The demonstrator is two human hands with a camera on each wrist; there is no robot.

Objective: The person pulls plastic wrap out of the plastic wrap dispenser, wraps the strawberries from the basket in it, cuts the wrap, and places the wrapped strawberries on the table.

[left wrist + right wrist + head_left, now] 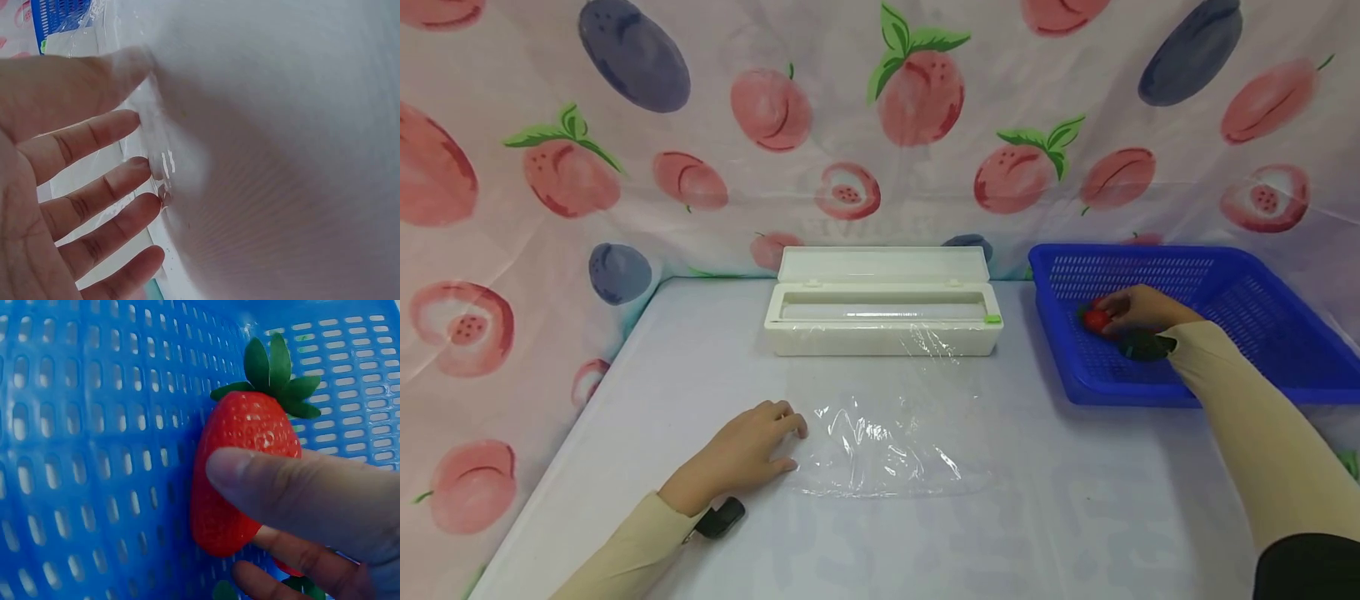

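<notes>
A red strawberry [219, 506] with green leaves is pinched by my right hand [1152, 308] inside the blue basket [1056, 358]. In the right wrist view the thumb lies across the berry, with fingers behind it. Part of another red thing with green leaves [306, 589] shows below those fingers. My left hand [741, 446] is beside the left edge of the clear plastic film [880, 454] on the table. Its fingers are spread and fairly straight in the left wrist view, close to the film; firm contact cannot be made out.
A white cling film dispenser [880, 342] stands at the table's back with its lid [883, 265] raised; the film runs from it toward the front. A green piece [992, 319] sits at its right end. Fruit-printed cloth [850, 117] hangs behind the white table [1015, 533].
</notes>
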